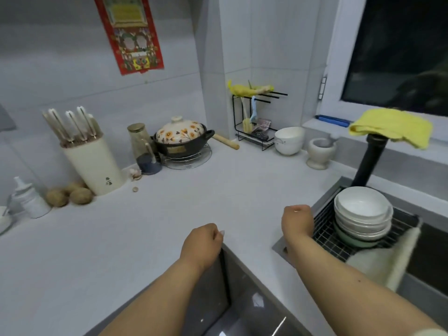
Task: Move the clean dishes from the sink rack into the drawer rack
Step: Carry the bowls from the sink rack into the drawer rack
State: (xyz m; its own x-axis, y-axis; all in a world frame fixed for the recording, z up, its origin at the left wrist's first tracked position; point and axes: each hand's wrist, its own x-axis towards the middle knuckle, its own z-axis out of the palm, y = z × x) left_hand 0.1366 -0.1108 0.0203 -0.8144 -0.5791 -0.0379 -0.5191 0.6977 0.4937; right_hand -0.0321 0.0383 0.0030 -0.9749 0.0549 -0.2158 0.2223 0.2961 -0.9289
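Wide pale tabletop [184, 214], wrapping an inside corner, seen from above. Landmark throughout: the sink rack [327, 229], a dark wire grid laid over the sink at the far right.

On the sink rack, toward its back: a stack of white bowls [362, 212], nested upright, with a pale green dish [351, 241] at the bottom. Draped over the rack's near corner: a cream cloth [388, 258]. Behind the rack: a black faucet post [371, 161] capped with a folded yellow cloth [392, 127].

Left of the rack and below the tabletop edge: a dark grey glossy front [218, 287], possibly the drawer, apparently not pulled out; no drawer rack in view.

Touching the rack's left edge: right hand [297, 221], curled into a loose fist, holding nothing. Further left of the rack, at the tabletop edge above the grey front: left hand [202, 243], likewise curled shut and empty.

Far left of the rack, against the wall: a cream knife block [94, 163], a flowered lidded pot [180, 139], potatoes [70, 195].

Likely step: the very start, with nothing yet lifted and the whole stack waiting on the rack. Next move probably calls for opening the drawer, or for uncurling the right hand, reaching over the rack edge to the stack, and gripping the top bowl or several by the rim, steadily, since stacked porcelain slides.
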